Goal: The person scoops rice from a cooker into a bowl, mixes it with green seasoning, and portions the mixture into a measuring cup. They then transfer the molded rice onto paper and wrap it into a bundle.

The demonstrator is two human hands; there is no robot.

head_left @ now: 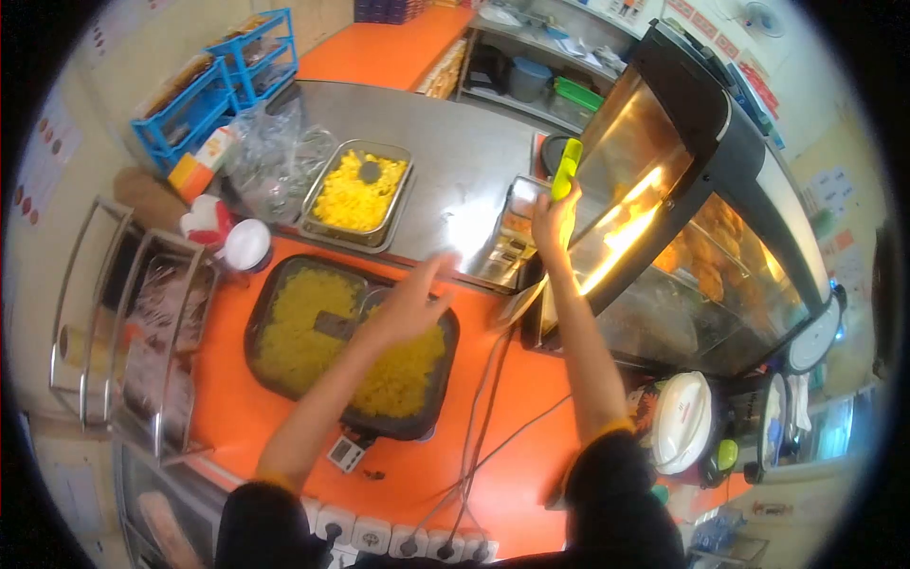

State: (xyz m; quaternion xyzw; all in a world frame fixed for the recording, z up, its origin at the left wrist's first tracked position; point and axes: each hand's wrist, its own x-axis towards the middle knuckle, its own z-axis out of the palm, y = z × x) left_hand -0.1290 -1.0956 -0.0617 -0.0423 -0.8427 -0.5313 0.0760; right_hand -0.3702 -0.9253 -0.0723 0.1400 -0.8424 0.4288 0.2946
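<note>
A food stall counter [237,408] in bright orange fills the view, with a steel worktop [464,161] behind it and shelves further back. Nearest the person, a row of sockets [379,536] sits at the counter's front edge, cables [474,417] running up from it toward the appliances; the plugs are probably kept here to be within reach and off the cooking area. Just beyond lies a wide dark tray [275,375] of yellow rice, set flat on the counter right in front of the person, likely so it can be scooped from easily.

The left hand [412,303] hovers over the tray's far right corner, fingers spread and loose, holding nothing; whether it touches the rim is hard to tell. To the right, a white rice cooker [682,417] stands beside the warmer.

Further out, the right hand [555,220] is raised at the open side of the glass warmer [701,218], fingers closed round the lower end of a yellow-green handle [567,169] that points upward. What the handle belongs to cannot be made out; it looks like a serving tool, held upright at the warmer's opening where fried food sits under the lamps.

On the steel worktop sits a smaller steel pan [322,223] of yellow food, with clear bags [270,156] beside it and blue baskets [213,81] at the far left.
</note>
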